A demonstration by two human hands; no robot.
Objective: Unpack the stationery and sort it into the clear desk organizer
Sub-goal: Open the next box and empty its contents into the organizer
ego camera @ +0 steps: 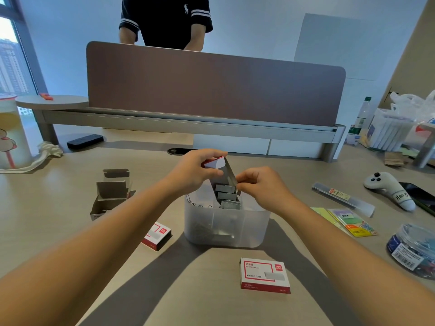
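Note:
A red-and-white staple box (215, 162) is tilted mouth-down over the clear desk organizer (226, 228), held by my left hand (195, 171). Grey staple strips (227, 196) slide out of its inner tray (229, 174) into the organizer's back compartment. My right hand (260, 187) pinches the lower edge of that tray. Two closed staple boxes lie on the desk, one in front (263, 275) and one to the left (156, 235). Opened empty boxes (111, 192) stand further left. Black clips show in the organizer's left part.
At right lie sticky notes (350, 222), a ruler in a sleeve (343, 198), a tub of clips (414, 250), a white controller (388, 190) and a phone (421, 196). A divider panel (211, 85) stands behind; another person stands beyond it. A black device (84, 141) lies back left.

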